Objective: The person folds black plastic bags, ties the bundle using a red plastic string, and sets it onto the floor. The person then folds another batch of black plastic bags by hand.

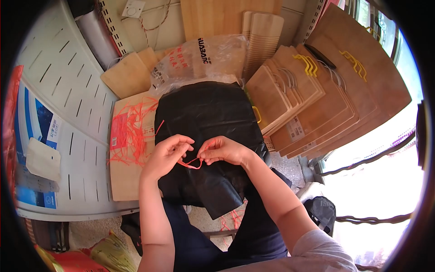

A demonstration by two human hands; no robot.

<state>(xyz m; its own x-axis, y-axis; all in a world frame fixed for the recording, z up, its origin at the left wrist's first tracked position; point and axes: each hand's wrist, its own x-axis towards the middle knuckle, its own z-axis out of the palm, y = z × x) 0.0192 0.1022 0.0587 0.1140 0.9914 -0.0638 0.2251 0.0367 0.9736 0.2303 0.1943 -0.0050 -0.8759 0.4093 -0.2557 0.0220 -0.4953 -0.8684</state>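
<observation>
My left hand (170,154) and my right hand (222,150) are close together above a large black plastic bag (210,109) in front of my knees. A thin red plastic string (192,167) runs in a loop between them. The fingers of my right hand pinch one end of it. My left hand's fingers are curled together, and the string comes out from beneath them. To the left, a tangle of the same red strings (136,131) lies on a wooden board (124,188), with a pink label among them.
Wooden cutting boards (317,104) with yellow and wire handles lean in a row at the right. A clear printed plastic bag (195,61) lies behind the black one. A slotted metal panel (77,113) stands at the left, with a blue box (36,122) against it.
</observation>
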